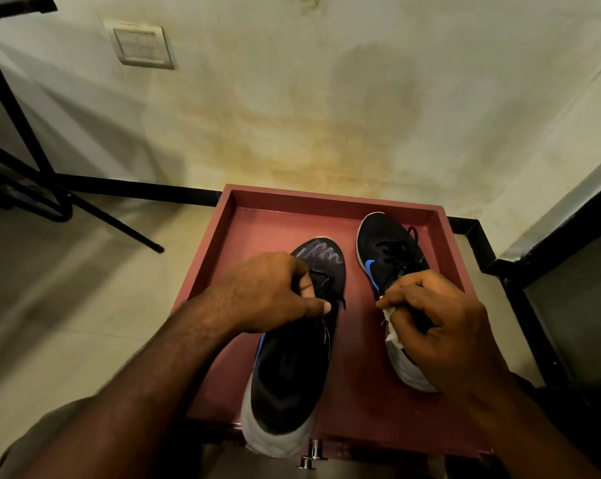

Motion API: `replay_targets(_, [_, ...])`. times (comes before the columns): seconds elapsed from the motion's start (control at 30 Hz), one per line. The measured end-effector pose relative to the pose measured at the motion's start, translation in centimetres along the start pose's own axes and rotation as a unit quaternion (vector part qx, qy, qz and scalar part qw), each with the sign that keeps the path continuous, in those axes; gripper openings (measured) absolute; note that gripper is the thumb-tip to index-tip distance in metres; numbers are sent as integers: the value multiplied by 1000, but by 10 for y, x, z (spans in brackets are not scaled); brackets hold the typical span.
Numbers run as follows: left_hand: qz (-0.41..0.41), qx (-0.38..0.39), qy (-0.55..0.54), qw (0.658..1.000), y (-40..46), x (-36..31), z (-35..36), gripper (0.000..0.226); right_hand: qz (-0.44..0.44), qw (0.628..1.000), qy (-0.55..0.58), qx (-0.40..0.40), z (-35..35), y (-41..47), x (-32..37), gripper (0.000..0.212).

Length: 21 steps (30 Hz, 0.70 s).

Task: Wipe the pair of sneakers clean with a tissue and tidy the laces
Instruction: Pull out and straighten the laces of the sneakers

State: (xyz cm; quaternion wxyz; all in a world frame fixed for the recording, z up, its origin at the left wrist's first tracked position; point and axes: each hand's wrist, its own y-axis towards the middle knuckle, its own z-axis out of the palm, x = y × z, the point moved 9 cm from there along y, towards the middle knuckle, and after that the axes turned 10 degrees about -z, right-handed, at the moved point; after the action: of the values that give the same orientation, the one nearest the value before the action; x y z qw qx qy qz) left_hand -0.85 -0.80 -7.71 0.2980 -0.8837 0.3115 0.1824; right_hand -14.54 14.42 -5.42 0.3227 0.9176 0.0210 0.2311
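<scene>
Sneakers sit in a red tray. The left hand pinches a lace of the left sneaker; the right hand seems closed on a tissue — partly hidden — over the right sneaker. A hard tug outward could shift that shoe, whose heel overhangs the rim.

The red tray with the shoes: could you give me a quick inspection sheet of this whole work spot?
Surface: red tray with a raised rim, standing on a tiled floor.
Job's things: two black sneakers with blue logos; left sneaker has pale marks on its toe, right sneaker lies beside it; white tissue.
Clutter: nothing seen.
Hands: left hand pinches the left sneaker's black lace; right hand is closed around the tissue, over the right sneaker.
Cables: nothing seen.
Surroundings: stained wall, switch plate, black metal frame.
</scene>
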Motion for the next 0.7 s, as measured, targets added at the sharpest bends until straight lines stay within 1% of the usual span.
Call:
replay_targets(0.07, [27, 18, -12, 999, -1, -6, 5, 7, -5, 1000, 1, 3, 1, 0, 1, 13])
replay_targets(0.1, [42, 34, -13, 998, -3, -10, 7, 10, -5, 1000, 1, 5, 1, 0, 1, 14])
replay_targets(0.2, [101, 90, -18, 991, -13, -24, 13, 37, -4, 1000, 2, 7, 2, 0, 0, 16])
replay_targets(0.23, [116, 111, -22, 987, -18, -28, 14, 40, -4, 1000, 1, 9, 2, 0, -1, 16])
replay_targets(0.33, [133, 183, -19, 974, -33, -34, 15, 29, -3, 1000, -4, 7, 2, 0, 0, 14])
replay_targets(0.4, [118, 200, -27, 972, -35, -31, 13, 20, -4, 1000, -5, 5, 1, 0, 1, 14])
replay_targets(0.43, [103, 180, -29, 978, -32, -27, 10, 27, -5, 1000, -5, 5, 1, 0, 2, 14])
replay_targets(0.47, [86, 144, -27, 985, -27, -23, 5, 34, -7, 1000, -5, 5, 1, 0, 1, 14])
replay_targets(0.5, [78, 103, -19, 991, -23, -21, 1, 37, -7, 1000, -4, 5, 2, 0, 1, 14])
replay_targets(0.57, [83, 32, -4, 996, -18, -22, -4, 26, -5, 1000, -5, 8, 2, 0, 1, 14])
replay_targets(0.6, [83, 13, -1, 996, -17, -22, -4, 18, -4, 1000, -7, 10, 4, 0, 2, 14])
replay_targets(0.63, [78, 1, 2, 997, -15, -20, -4, 19, -3, 1000, -8, 15, 5, -1, 3, 14])
replay_targets(0.7, [63, -19, 29, 997, -12, -15, -7, 28, -4, 1000, -8, 24, 8, -1, 6, 13])
